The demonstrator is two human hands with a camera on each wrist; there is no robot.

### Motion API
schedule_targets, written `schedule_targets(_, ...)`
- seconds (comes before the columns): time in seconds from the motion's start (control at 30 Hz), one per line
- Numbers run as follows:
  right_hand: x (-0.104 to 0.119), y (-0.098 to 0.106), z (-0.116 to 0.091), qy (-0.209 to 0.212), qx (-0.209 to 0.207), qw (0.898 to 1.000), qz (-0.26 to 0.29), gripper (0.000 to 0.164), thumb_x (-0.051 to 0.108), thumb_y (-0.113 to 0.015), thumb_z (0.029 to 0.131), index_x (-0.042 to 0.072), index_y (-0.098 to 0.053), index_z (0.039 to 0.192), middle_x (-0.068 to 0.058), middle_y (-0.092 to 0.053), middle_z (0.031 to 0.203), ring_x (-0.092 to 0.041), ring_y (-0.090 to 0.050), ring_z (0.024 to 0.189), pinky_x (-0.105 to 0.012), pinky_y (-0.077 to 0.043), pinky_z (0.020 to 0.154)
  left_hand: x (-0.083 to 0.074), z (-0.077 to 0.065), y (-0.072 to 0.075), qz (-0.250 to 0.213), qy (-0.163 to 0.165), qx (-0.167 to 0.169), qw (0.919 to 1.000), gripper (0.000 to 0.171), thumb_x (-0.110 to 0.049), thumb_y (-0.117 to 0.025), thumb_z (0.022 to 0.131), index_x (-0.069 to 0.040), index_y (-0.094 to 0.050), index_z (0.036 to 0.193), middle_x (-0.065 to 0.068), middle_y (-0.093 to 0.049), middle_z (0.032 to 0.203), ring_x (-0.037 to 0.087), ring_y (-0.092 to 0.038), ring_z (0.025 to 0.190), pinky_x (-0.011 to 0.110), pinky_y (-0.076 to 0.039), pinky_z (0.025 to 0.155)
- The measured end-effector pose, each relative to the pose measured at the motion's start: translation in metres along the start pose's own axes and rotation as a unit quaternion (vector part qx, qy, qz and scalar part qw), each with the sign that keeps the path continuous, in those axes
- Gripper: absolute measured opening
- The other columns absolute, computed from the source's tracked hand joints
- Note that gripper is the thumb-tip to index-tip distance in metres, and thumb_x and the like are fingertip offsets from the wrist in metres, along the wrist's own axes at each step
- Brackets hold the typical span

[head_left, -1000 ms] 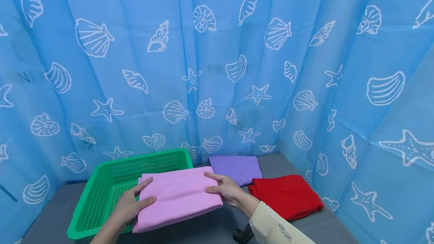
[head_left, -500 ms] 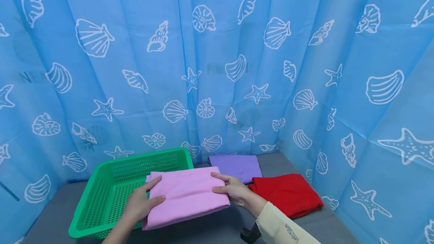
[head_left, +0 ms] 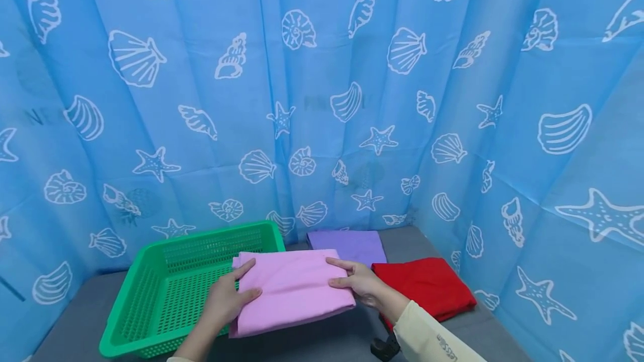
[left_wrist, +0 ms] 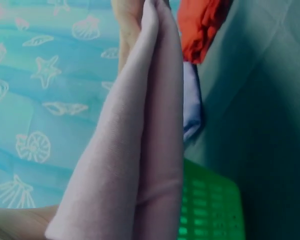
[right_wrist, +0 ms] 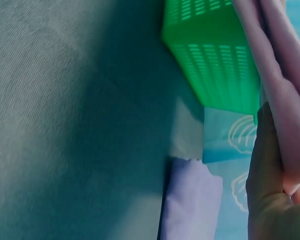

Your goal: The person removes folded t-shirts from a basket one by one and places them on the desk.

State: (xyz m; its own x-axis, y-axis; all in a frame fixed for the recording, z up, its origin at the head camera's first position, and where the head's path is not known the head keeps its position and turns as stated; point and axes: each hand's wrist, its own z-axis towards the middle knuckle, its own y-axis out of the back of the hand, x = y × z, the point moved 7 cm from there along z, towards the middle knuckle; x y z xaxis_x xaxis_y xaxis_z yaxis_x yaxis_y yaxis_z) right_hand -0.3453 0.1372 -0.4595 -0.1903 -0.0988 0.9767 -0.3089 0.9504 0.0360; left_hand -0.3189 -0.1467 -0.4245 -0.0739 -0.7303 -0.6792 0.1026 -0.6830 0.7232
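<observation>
A folded pink cloth (head_left: pixel 294 292) is held up above the grey surface by both hands. My left hand (head_left: pixel 225 298) grips its left edge, thumb on top and the other fingers partly hidden beneath. At the opposite edge my right hand (head_left: pixel 359 282) pinches it the same way. In the left wrist view the pink cloth (left_wrist: pixel 135 140) shows its folded layers from the side. The right wrist view has my right hand (right_wrist: pixel 275 200) clasping the pink cloth (right_wrist: pixel 285 95) between fingers and thumb.
A green perforated basket (head_left: pixel 143 295) stands at the left, partly behind the pink cloth. Behind and to the right lie a folded purple cloth (head_left: pixel 354 246) and a folded red cloth (head_left: pixel 427 286). A blue shell-patterned curtain (head_left: pixel 322 99) hangs along the back and right of the grey surface (head_left: pixel 483 328).
Both hands have carried the pink cloth to the right, away from over the basket's right part. More of the basket's inside shows. The purple and red cloths stay in place.
</observation>
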Motion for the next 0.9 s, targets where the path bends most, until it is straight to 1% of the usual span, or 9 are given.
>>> schedule_targets(0.1, 0.000, 0.007, -0.003, 0.003, -0.004, 1.000, -0.010, 0.062, 0.008, -0.072, 0.088, 0.007, -0.048, 0.145, -0.033, -0.030, 0.152, -0.022, -0.060, 0.107, -0.030, -0.059, 0.077, -0.008, 0.000, -0.004, -0.001, -0.007, 0.001, 1.0000, 0.066, -0.018, -0.080, 0.081, -0.014, -0.055, 0.141, 0.028, -0.060, 0.129, 0.050, -0.053, 0.122, 0.060, -0.050, 0.088)
schedule_targets(0.17, 0.000, 0.012, -0.006, 0.006, -0.007, 1.000, -0.015, 0.062, 0.008, -0.072, 0.088, 0.007, -0.048, 0.145, -0.034, -0.029, 0.152, -0.023, -0.058, 0.111, -0.029, -0.058, 0.077, -0.015, -0.001, -0.007, -0.003, -0.010, 0.006, 0.9999, 0.065, -0.017, -0.079, 0.081, -0.013, -0.055, 0.142, 0.028, -0.060, 0.129, 0.049, -0.053, 0.122, 0.060, -0.049, 0.089)
schedule_targets(0.33, -0.002, 0.026, -0.011, 0.008, -0.033, 0.999, -0.023, 0.061, 0.006, -0.072, 0.087, 0.006, -0.050, 0.144, -0.035, -0.029, 0.152, -0.031, -0.052, 0.119, -0.030, -0.059, 0.077, -0.028, -0.002, -0.016, -0.024, -0.016, 0.013, 0.9995, 0.063, -0.013, -0.076, 0.082, -0.011, -0.055, 0.142, 0.028, -0.059, 0.130, 0.048, -0.054, 0.122, 0.058, -0.050, 0.089)
schedule_targets(0.43, -0.002, 0.033, -0.014, 0.015, -0.047, 0.998, -0.032, 0.060, 0.005, -0.073, 0.086, 0.005, -0.052, 0.142, -0.035, -0.030, 0.151, -0.036, -0.046, 0.125, -0.032, -0.058, 0.080, -0.034, -0.004, -0.022, -0.036, -0.022, 0.010, 0.9991, 0.059, -0.011, -0.076, 0.082, -0.012, -0.058, 0.138, 0.027, -0.060, 0.129, 0.045, -0.057, 0.119, 0.057, -0.051, 0.087)
schedule_targets(0.53, -0.003, 0.037, -0.017, 0.020, -0.049, 0.998, -0.036, 0.060, 0.003, -0.072, 0.086, 0.003, -0.051, 0.142, -0.036, -0.030, 0.150, -0.039, -0.043, 0.129, -0.033, -0.058, 0.083, -0.040, -0.005, -0.027, -0.045, -0.028, 0.002, 0.9986, 0.054, -0.011, -0.077, 0.081, -0.012, -0.063, 0.133, 0.025, -0.063, 0.127, 0.043, -0.059, 0.116, 0.056, -0.051, 0.086)
schedule_targets(0.6, -0.004, 0.040, -0.019, 0.020, -0.051, 0.998, -0.036, 0.060, 0.003, -0.072, 0.086, 0.002, -0.051, 0.142, -0.037, -0.029, 0.150, -0.040, -0.041, 0.130, -0.033, -0.058, 0.083, -0.044, -0.005, -0.029, -0.044, -0.037, -0.004, 0.9983, 0.051, -0.010, -0.077, 0.081, -0.013, -0.065, 0.130, 0.024, -0.064, 0.125, 0.042, -0.060, 0.114, 0.057, -0.051, 0.086)
schedule_targets(0.7, -0.005, 0.046, -0.022, 0.018, -0.056, 0.997, -0.040, 0.060, 0.003, -0.072, 0.086, 0.002, -0.051, 0.142, -0.037, -0.031, 0.150, -0.038, -0.042, 0.128, -0.032, -0.058, 0.082, -0.051, -0.006, -0.033, -0.046, -0.042, -0.005, 0.9981, 0.049, -0.012, -0.078, 0.081, -0.013, -0.066, 0.129, 0.023, -0.065, 0.124, 0.043, -0.059, 0.116, 0.058, -0.050, 0.089)
schedule_targets(0.8, -0.007, 0.052, -0.025, 0.015, -0.063, 0.997, -0.048, 0.060, 0.004, -0.072, 0.086, 0.003, -0.051, 0.142, -0.036, -0.032, 0.149, -0.037, -0.045, 0.126, -0.031, -0.058, 0.080, -0.057, -0.007, -0.038, -0.048, -0.046, 0.005, 0.9978, 0.051, -0.015, -0.080, 0.079, -0.013, -0.067, 0.128, 0.023, -0.066, 0.123, 0.044, -0.059, 0.116, 0.058, -0.051, 0.088)
schedule_targets(0.9, -0.008, 0.059, -0.028, 0.012, -0.069, 0.996, -0.052, 0.060, 0.005, -0.073, 0.086, 0.004, -0.052, 0.142, -0.036, -0.033, 0.149, -0.037, -0.045, 0.126, -0.032, -0.058, 0.080, -0.062, -0.007, -0.044, -0.051, -0.051, 0.018, 0.9972, 0.057, -0.016, -0.084, 0.074, -0.012, -0.067, 0.128, 0.023, -0.067, 0.120, 0.044, -0.060, 0.114, 0.056, -0.052, 0.087)
